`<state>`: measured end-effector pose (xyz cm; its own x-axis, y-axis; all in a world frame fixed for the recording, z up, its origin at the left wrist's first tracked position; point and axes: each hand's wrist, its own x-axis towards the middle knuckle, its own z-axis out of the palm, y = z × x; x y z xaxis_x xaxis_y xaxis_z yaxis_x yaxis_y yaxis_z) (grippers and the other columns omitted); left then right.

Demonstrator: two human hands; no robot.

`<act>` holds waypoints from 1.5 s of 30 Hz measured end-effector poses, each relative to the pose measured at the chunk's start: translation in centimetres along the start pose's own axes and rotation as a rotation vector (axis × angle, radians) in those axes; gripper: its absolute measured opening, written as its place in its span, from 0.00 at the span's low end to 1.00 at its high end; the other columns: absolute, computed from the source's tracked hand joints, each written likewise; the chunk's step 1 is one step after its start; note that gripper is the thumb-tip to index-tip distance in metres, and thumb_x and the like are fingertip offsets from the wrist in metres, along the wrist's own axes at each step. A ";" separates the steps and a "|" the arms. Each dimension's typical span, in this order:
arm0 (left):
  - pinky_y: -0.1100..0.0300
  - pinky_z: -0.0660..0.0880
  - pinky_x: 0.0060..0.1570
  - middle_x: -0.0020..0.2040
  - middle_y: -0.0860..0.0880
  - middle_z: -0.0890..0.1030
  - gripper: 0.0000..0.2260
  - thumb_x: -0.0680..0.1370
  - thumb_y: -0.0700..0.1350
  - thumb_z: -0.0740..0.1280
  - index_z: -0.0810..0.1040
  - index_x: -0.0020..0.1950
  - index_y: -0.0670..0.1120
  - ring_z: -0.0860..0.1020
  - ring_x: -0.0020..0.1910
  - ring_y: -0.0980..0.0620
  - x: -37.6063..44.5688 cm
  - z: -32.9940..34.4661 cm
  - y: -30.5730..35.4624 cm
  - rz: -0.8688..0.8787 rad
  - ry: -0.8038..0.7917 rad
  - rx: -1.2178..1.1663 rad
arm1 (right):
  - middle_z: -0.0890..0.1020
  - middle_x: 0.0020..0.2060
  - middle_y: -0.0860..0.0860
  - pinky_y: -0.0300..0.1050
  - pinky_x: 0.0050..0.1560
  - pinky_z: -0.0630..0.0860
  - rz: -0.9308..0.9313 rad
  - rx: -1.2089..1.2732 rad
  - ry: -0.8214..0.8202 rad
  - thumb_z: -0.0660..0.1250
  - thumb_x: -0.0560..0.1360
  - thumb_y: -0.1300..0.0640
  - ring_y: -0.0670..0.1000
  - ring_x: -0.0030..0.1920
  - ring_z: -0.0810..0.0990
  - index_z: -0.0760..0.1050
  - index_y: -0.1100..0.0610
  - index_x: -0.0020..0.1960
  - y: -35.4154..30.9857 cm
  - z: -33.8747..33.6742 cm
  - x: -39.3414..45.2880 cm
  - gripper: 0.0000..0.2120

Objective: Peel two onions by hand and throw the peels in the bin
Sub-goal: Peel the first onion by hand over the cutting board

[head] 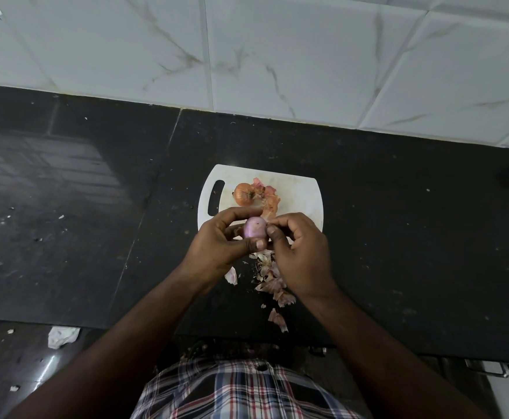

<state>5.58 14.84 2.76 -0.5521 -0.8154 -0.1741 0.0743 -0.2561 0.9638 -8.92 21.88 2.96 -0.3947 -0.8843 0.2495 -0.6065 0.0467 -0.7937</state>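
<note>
Left hand [221, 237] grip grasps peeled onion [254, 227] steady; right hand [300, 252] apparently pinches remaining skin, near counter [398, 237] front edge.

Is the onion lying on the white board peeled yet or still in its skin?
Still in its skin: the round orange-brown onion on the white plastic cutting board shows dry papery skin, unlike the pale purple onion in the hands.

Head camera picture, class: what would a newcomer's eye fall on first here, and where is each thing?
First, the two hands meeting mid-frame: the left hand grips a pale purple peeled onion while the right hand pinches at its side. Behind them, an unpeeled brown onion lies on the white cutting board. Loose peels trail over the black counter toward the person.
</note>
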 end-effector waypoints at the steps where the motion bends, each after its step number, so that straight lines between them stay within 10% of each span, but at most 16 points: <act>1: 0.53 0.82 0.51 0.58 0.48 0.84 0.24 0.64 0.40 0.78 0.81 0.60 0.48 0.82 0.58 0.47 0.0 0.0 0.0 -0.005 -0.001 0.009 | 0.79 0.44 0.48 0.29 0.48 0.70 -0.018 -0.061 0.006 0.66 0.78 0.62 0.45 0.46 0.76 0.78 0.59 0.49 0.0 0.2 -0.1 0.02; 9: 0.54 0.81 0.53 0.58 0.49 0.84 0.23 0.67 0.38 0.79 0.81 0.61 0.49 0.83 0.57 0.46 -0.2 -0.2 -0.3 -0.026 -0.009 0.027 | 0.83 0.49 0.46 0.48 0.51 0.81 0.212 0.054 -0.083 0.65 0.80 0.61 0.45 0.50 0.82 0.80 0.53 0.56 0.3 -0.8 0.9 0.08; 15: 0.54 0.81 0.53 0.58 0.47 0.84 0.25 0.69 0.30 0.76 0.78 0.63 0.46 0.83 0.57 0.48 0.0 -0.3 0.0 -0.014 -0.076 0.053 | 0.79 0.62 0.41 0.34 0.64 0.72 0.074 0.170 -0.375 0.73 0.75 0.58 0.38 0.65 0.75 0.82 0.49 0.61 -0.3 -2.3 2.3 0.15; 27: 0.57 0.82 0.47 0.49 0.41 0.86 0.19 0.67 0.31 0.75 0.80 0.57 0.38 0.85 0.49 0.46 0.0 -0.1 -0.8 -0.027 -0.029 -0.003 | 0.83 0.37 0.47 0.44 0.42 0.79 0.174 0.166 -0.084 0.70 0.77 0.59 0.45 0.40 0.81 0.83 0.56 0.44 0.6 0.1 1.9 0.04; 35: 0.57 0.81 0.51 0.55 0.38 0.83 0.24 0.65 0.37 0.77 0.79 0.61 0.39 0.84 0.52 0.46 0.2 -0.9 -1.0 -0.015 -0.012 -0.031 | 0.85 0.52 0.42 0.44 0.60 0.78 0.199 0.338 -0.292 0.74 0.74 0.56 0.41 0.56 0.83 0.82 0.51 0.59 1.0 -0.1 1.5 0.14; 45: 0.55 0.82 0.49 0.53 0.44 0.85 0.21 0.65 0.33 0.76 0.80 0.57 0.42 0.85 0.51 0.44 -0.1 -0.6 -0.8 0.000 -0.058 -0.085 | 0.87 0.44 0.52 0.46 0.42 0.83 0.293 0.553 -0.135 0.70 0.76 0.66 0.49 0.46 0.86 0.84 0.53 0.48 0.5 -0.4 1.5 0.10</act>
<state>6.03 14.80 1.86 -0.5991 -0.7845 -0.1602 0.1431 -0.3017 0.9426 -10.04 20.76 3.19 -0.3774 -0.9238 -0.0647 -0.0268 0.0807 -0.9964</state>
